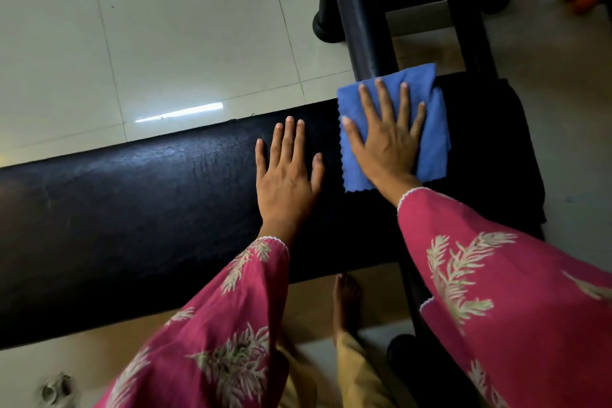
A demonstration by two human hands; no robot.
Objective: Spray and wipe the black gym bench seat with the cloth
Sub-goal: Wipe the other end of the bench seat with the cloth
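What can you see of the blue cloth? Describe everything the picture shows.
The blue cloth looks like soft microfibre with wavy, pinked edges. It is folded into a rough square of layers and lies flat on the black bench seat, near its right end. The right hand presses on it, palm down, fingers spread. The left hand rests beside it, apart.

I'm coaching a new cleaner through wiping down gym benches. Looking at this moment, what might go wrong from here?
1. The blue cloth, flat under the right hand, sits at one end of the black bench seat; the long stretch to the left may get skipped.
2. The bare left hand rests on the seat and may leave marks on it.
3. No spray bottle is in view, so the wipe may be dry.
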